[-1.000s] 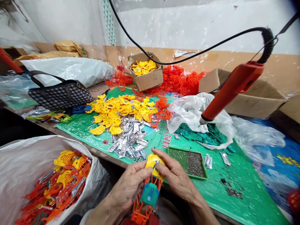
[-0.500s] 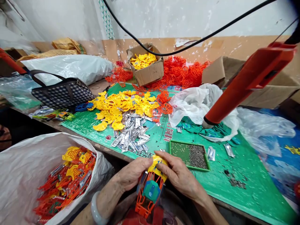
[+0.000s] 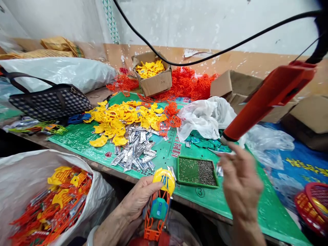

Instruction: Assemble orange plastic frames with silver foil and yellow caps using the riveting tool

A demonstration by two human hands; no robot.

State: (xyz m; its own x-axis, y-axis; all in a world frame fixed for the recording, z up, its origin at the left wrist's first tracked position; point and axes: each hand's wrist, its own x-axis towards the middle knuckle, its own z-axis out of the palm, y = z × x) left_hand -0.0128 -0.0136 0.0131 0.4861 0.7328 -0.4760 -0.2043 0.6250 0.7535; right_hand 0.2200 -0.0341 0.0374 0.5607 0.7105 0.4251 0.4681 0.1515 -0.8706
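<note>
My left hand (image 3: 139, 198) is closed around a toy-like plastic part (image 3: 156, 218), an orange frame with a teal block and a yellow cap with blue marks at its top. Beyond the table's front edge, this part is held low, close to my body. My right hand (image 3: 242, 177) is raised over the right of the table, blurred, fingers apart and nothing visible in them. Its fingertips are just below the grey tip of a hanging red electric screwdriver (image 3: 269, 99); whether they touch is unclear. A green tray (image 3: 179, 179) of small dark screws (image 3: 207, 172) lies between the hands.
Yellow pieces (image 3: 118, 119) and silver strips (image 3: 135, 148) are heaped on the green sheet. An open sack (image 3: 99, 194) of orange and yellow parts stands front left. Behind are a carton (image 3: 156, 83), orange netting-like parts (image 3: 192, 83) and a white bag (image 3: 202, 114). A black cable hangs across.
My right hand has let go of the yellow cap and moved up and right to the electric screwdriver's tip. My left hand keeps the part. The view has shifted to the right.
</note>
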